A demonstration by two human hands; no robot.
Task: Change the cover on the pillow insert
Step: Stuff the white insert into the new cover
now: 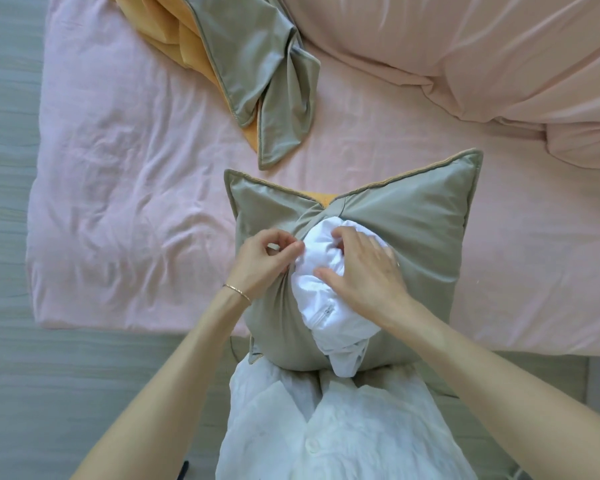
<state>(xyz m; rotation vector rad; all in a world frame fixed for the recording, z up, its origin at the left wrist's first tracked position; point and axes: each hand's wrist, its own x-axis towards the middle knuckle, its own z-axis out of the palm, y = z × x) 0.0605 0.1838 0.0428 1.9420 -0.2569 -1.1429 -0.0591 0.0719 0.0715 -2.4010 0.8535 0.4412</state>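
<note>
A grey-green cover (406, 237) with an orange inner lining lies on the near edge of the bed, stuffed with a white pillow insert (321, 296). The insert bulges out through the cover's back opening, and a zipper shows on it. My left hand (264, 261) pinches the cover's left opening edge beside the insert. My right hand (364, 268) lies on the white insert, fingers curled into it. A second, empty grey-green and orange cover (257, 67) lies crumpled at the far side of the bed.
The bed has a pink sheet (125, 161), and a bunched pink duvet (482, 64) fills its far right. Pale wooden floor (7, 237) runs along the left and near side. My white garment (326, 427) is below the pillow.
</note>
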